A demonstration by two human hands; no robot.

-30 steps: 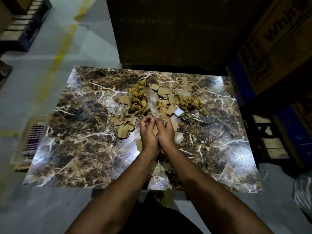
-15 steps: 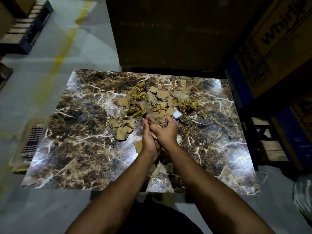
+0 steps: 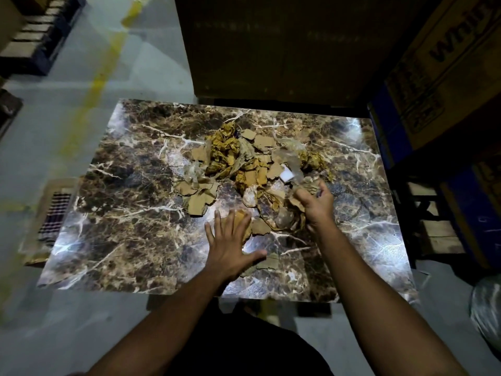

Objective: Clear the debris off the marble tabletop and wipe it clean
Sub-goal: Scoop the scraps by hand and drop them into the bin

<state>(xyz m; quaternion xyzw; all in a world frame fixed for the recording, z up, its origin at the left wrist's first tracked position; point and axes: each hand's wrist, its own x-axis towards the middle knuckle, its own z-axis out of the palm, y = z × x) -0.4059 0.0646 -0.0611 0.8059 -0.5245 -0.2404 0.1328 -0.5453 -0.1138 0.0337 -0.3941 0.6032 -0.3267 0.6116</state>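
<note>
A dark brown marble tabletop (image 3: pixel 130 229) with white veins carries a debris pile (image 3: pixel 238 161) of torn cardboard scraps, crumpled yellow paper and clear plastic at its middle. A small white block (image 3: pixel 286 175) lies in the pile's right part. My left hand (image 3: pixel 230 242) lies spread with straight fingers, its fingertips on a cardboard scrap (image 3: pixel 242 221) near the front of the pile. My right hand (image 3: pixel 314 204) is curled round a crumpled wad of plastic and cardboard (image 3: pixel 290 215) at the pile's right front. More scraps (image 3: pixel 267 263) lie by my left thumb.
Large cardboard boxes (image 3: pixel 444 77) stand at the right and behind the table. A flat box with a checked cloth (image 3: pixel 54 213) lies on the floor at the left. Pallets (image 3: pixel 35 42) sit at the far left. A plastic-wrapped bundle (image 3: pixel 486 308) is at the lower right.
My hands were pressed together over the pile holding clear plastic. They have parted: the left dropped flat toward the near scraps, the right moved right and grips a wad.
</note>
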